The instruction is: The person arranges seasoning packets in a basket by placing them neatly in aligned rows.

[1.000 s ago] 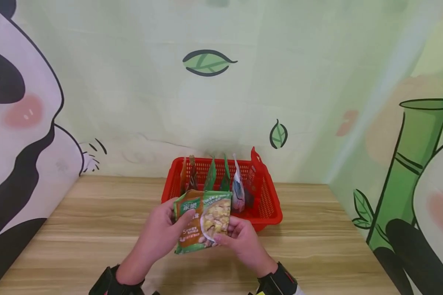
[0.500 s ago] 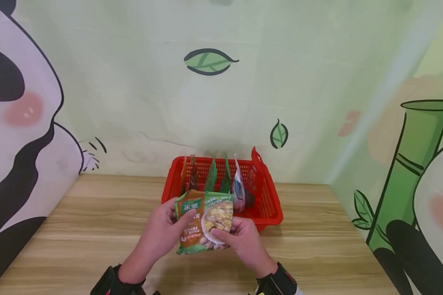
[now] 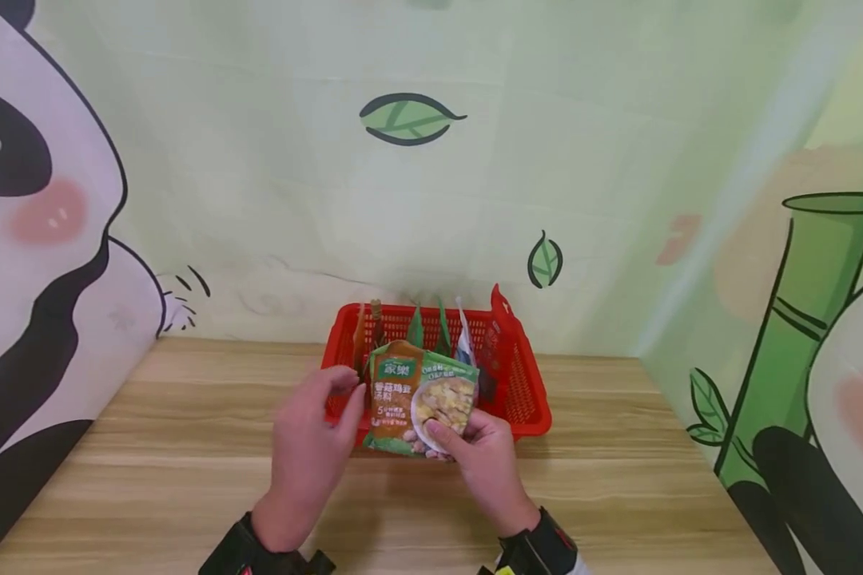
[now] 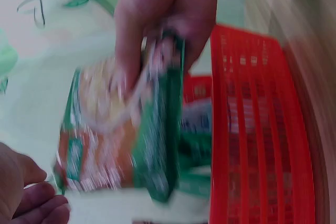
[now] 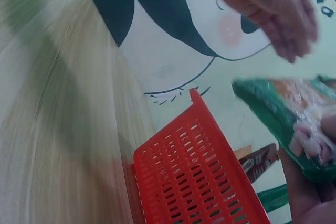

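A green and brown food packet point(image 3: 423, 399) with a bowl of soup pictured on its front is held up at the basket's front side. My right hand point(image 3: 491, 471) pinches its lower right part, thumb across the front. My left hand point(image 3: 315, 459) is just left of the packet, fingers loosely bent and holding nothing; the right wrist view shows a gap between this hand point(image 5: 278, 14) and the packet point(image 5: 294, 114). Behind it stands a red plastic basket point(image 3: 525, 399), with several upright packets inside, partly hidden by the held one.
Inside the basket a red packet point(image 3: 499, 343) stands at the right, beside a white and blue packet point(image 3: 464, 339) and green ones point(image 3: 443, 335). A brown packet point(image 5: 260, 162) is at the left end. The wooden table point(image 3: 187, 447) meets a wall printed with pandas and leaves.
My left hand has let go of the packet and drawn off to its left. My right hand has raised the packet and moved it a little right, toward the basket.
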A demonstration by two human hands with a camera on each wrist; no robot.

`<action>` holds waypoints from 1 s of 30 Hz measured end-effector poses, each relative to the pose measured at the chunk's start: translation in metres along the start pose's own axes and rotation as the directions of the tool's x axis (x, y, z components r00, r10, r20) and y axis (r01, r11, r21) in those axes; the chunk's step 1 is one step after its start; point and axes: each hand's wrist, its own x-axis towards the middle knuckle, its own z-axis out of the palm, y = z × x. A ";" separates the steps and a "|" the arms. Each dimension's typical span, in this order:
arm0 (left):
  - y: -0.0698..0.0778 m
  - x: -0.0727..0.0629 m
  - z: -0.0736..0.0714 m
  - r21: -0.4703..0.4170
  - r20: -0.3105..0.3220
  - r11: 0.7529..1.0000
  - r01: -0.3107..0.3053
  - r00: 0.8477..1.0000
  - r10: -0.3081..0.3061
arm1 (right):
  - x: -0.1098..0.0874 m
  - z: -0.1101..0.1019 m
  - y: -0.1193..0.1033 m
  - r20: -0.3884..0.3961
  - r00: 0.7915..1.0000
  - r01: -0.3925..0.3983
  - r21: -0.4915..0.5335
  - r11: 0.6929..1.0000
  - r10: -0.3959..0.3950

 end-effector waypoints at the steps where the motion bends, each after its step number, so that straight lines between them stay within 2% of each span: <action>1: 0.003 -0.002 0.002 0.041 -0.010 0.997 -0.072 0.997 0.072 | 0.000 0.001 0.000 -0.020 1.000 0.017 0.001 1.000 -0.017; 3: 0.012 -0.006 0.007 0.090 0.018 0.980 -0.180 0.984 0.179 | -0.001 0.003 0.000 -0.050 0.997 0.064 -0.009 0.998 -0.064; 4: 0.016 -0.009 0.010 0.098 0.043 0.973 -0.211 0.977 0.207 | -0.001 0.005 0.001 -0.066 0.994 0.087 -0.014 0.996 -0.087; 5: 0.020 -0.011 0.013 0.104 0.073 0.969 -0.222 0.974 0.215 | -0.002 0.007 0.001 -0.081 0.990 0.109 -0.027 0.994 -0.111; 7: 0.027 -0.015 0.018 0.109 0.144 0.972 -0.208 0.971 0.191 | -0.005 0.011 0.001 -0.100 0.980 0.167 -0.046 0.985 -0.171; 10: 0.033 -0.017 0.022 0.105 0.219 0.985 -0.138 0.969 0.112 | -0.011 0.018 0.000 -0.100 0.960 0.252 -0.094 0.963 -0.261; 12: 0.036 -0.016 0.022 0.075 0.259 0.996 -0.051 0.966 0.030 | -0.015 0.021 0.000 -0.085 0.943 0.309 -0.136 0.941 -0.322; 14: 0.038 -0.014 0.021 0.011 0.294 0.999 0.053 0.954 -0.054 | -0.018 0.024 0.000 -0.065 0.927 0.353 -0.174 0.919 -0.368; 16: 0.040 -0.011 0.018 -0.048 0.322 0.988 0.146 0.939 -0.123 | -0.019 0.026 0.000 -0.039 0.913 0.393 -0.188 0.900 -0.407; 19: 0.041 -0.007 0.014 -0.118 0.365 0.960 0.254 0.910 -0.196 | -0.021 0.027 0.001 0.015 0.895 0.439 -0.198 0.876 -0.446; 24: 0.042 -0.002 0.010 -0.090 0.390 0.943 0.322 0.882 -0.264 | -0.025 0.029 -0.001 0.141 0.872 0.490 -0.280 0.825 -0.469; 28: 0.042 0.000 0.007 -0.048 0.382 0.947 0.317 0.882 -0.276 | -0.029 0.030 -0.002 0.199 0.867 0.499 -0.337 0.799 -0.458; 30: 0.041 0.000 0.006 -0.038 0.367 0.958 0.285 0.896 -0.252 | -0.030 0.030 -0.003 0.226 0.863 0.505 -0.346 0.791 -0.453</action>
